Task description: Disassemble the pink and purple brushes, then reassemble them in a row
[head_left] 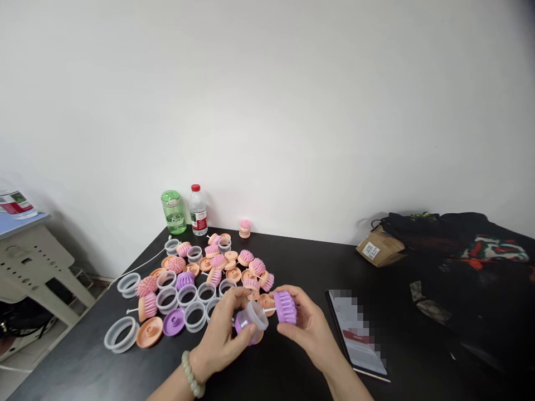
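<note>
The left hand [218,341], a bead bracelet [191,374] on its wrist, closes around a clear plastic ring [254,315] with purple showing inside it. The right hand [310,329] holds a purple brush head [285,307] just beside it, white stem pointing at the ring. Both are above a black table [301,262], near a scattered heap of pink brush heads [147,306], peach discs [149,332] and more clear rings [121,335].

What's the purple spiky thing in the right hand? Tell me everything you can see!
It's a purple brush head that looks like moulded plastic, with rows of short, thick bristles packed closely together. It sits tilted, and a thin white stem pokes out of its left side. The right hand holds it with fingers and thumb, above the black table.
</note>
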Action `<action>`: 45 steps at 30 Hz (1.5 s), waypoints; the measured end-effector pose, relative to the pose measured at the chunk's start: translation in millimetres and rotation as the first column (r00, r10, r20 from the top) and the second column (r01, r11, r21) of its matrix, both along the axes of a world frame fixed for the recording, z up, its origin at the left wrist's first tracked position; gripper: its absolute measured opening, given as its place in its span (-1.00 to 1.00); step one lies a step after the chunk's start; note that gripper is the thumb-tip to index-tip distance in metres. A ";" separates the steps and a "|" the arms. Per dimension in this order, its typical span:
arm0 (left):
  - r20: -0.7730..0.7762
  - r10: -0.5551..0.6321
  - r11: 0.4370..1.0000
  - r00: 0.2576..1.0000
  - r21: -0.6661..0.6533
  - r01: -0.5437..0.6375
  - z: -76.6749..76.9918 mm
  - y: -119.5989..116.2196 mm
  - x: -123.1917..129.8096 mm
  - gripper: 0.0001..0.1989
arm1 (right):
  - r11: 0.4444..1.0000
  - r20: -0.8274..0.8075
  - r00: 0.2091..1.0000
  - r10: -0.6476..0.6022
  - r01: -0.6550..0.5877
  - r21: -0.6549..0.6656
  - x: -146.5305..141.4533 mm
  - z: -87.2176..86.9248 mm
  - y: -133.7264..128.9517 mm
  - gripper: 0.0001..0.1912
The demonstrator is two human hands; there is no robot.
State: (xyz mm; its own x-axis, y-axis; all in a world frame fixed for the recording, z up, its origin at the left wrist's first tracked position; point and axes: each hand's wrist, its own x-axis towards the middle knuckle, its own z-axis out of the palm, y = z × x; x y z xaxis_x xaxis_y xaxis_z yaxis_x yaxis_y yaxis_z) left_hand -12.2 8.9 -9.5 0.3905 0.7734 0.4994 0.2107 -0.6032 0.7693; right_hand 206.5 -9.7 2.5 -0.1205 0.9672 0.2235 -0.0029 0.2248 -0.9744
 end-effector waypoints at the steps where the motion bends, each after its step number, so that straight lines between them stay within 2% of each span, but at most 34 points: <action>1: 0.031 0.013 0.999 0.999 -0.034 -0.012 -0.3 0.4 -0.4 -0.59 | 0.999 0.030 0.999 -0.043 0.043 -0.006 3.3 0.4 1.7 -0.45; 4: 0.089 0.091 0.992 0.992 -0.095 -0.083 -2.4 3.9 -2.0 -0.61 | 0.985 0.160 0.973 -0.168 0.173 -0.013 13.0 -1.0 8.8 -0.53; 8: 0.091 0.172 0.981 0.981 -0.105 -0.163 -7.9 8.9 -3.9 -0.63 | 0.970 0.311 0.922 -0.232 0.241 0.008 24.2 -8.3 17.4 -0.58; 10: 0.090 0.192 0.977 0.977 -0.107 -0.182 -9.9 9.4 -3.7 -0.61 | 0.963 0.443 0.858 -0.258 0.265 0.047 29.0 -13.7 19.4 -0.62; 13: 0.090 0.192 0.977 0.977 -0.114 -0.182 -10.3 8.4 -1.8 -0.64 | 0.951 0.630 0.717 -0.299 0.276 0.138 34.0 -25.2 21.0 -0.64; 15: 0.093 0.180 0.978 0.979 -0.118 -0.169 -9.2 7.4 0.1 -0.68 | 0.938 0.683 0.647 -0.341 0.280 0.203 34.8 -34.3 22.5 -0.62; 17: 0.108 0.168 0.981 0.980 -0.114 -0.155 -8.0 6.6 1.8 -0.65 | 0.925 0.691 0.617 -0.377 0.288 0.247 33.2 -42.2 24.6 -0.54; 21: 0.127 0.130 0.989 0.983 -0.084 -0.120 -5.0 5.6 3.3 -0.46 | 0.920 0.678 0.623 -0.390 0.244 0.306 26.6 -46.3 27.2 -0.34; 25: 0.081 0.102 0.993 0.991 -0.060 -0.097 -1.3 5.8 3.3 -0.57 | 0.874 0.646 0.614 -0.454 0.166 0.457 19.0 -36.1 22.5 -0.35; 29: 0.200 0.056 0.991 0.978 -0.131 -0.030 0.7 5.8 6.1 -0.63 | 0.831 0.565 0.718 -0.408 0.035 0.555 6.2 -22.9 11.3 -0.40; 33: 0.251 -0.031 0.981 0.968 -0.176 0.077 2.5 4.6 10.2 -0.62 | 0.829 0.519 0.801 -0.299 -0.052 0.557 -6.5 -16.2 3.4 -0.37; 38: 0.215 -0.073 0.971 0.974 -0.209 0.119 1.2 3.7 10.6 -0.60 | 0.873 0.482 0.852 -0.206 -0.063 0.483 -8.6 -15.9 2.8 -0.43; 42: 0.139 -0.055 0.983 0.989 -0.168 0.078 -0.2 2.6 9.2 -0.56 | 0.874 0.441 0.874 -0.203 -0.040 0.484 -8.8 -12.5 2.8 -0.47; 45: 0.053 -0.020 0.991 0.998 -0.131 0.027 1.3 1.2 9.3 -0.61 | 0.851 0.431 0.876 -0.215 -0.049 0.524 -10.7 -8.3 0.6 -0.50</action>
